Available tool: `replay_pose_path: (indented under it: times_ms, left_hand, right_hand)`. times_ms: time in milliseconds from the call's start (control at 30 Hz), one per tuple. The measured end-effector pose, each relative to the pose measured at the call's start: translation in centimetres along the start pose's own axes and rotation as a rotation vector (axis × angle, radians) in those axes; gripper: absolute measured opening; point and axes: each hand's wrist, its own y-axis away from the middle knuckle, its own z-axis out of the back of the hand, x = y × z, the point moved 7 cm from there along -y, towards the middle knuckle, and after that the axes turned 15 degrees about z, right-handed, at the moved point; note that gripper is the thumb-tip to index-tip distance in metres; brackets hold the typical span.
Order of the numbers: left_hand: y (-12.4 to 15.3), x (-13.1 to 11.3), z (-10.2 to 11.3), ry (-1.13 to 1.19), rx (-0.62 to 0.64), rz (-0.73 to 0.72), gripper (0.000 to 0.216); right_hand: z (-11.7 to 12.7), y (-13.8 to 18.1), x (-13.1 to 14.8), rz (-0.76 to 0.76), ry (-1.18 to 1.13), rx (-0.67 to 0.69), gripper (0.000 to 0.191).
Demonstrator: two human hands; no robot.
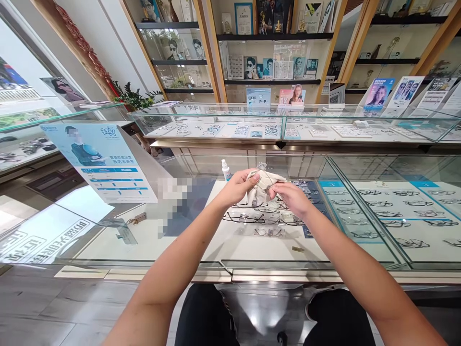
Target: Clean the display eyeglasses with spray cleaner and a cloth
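Note:
Above the glass display counter, a cream cleaning cloth (pixel 262 181) is bunched between my two hands. My left hand (pixel 242 186) is closed on its left side, with the thumb pressed over the top. On the other side my right hand (pixel 291 196) pinches the cloth's lower right edge. A thin rim, seemingly of eyeglasses, shows at the cloth between my fingers; most of it is hidden. Just behind my left hand stands a small white spray bottle (pixel 225 170). Below my hands, several eyeglasses (pixel 248 218) lie in rows inside the counter.
A tilted blue-and-white sign (pixel 103 166) stands on the counter at the left. To the right, a glass case holds more frames (pixel 383 204). Across from me runs another glass showcase (pixel 216 126), with wall shelves (pixel 275 36) behind it. My knees are under the counter's near edge (pixel 266 276).

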Motion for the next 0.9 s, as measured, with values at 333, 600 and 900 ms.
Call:
replay_pose_path:
  times_ms: [333,600,900]
  left_hand:
    - [0.5,0.6,-1.8,0.078,-0.191,-0.055,0.055]
    - [0.9,0.3,-0.3,0.048,-0.418,-0.112,0.073]
    - [0.1,0.5,-1.9,0.163,-0.105,-0.025,0.063]
  right_hand:
    - [-1.0,0.0,0.3,0.04,0.018,0.056,0.04]
    - [-1.8,0.2,0.1,0.052,-0.009,0.049,0.045]
    - [-1.0,-0.2,-0.2,0.044,-0.121,-0.021,0.041]
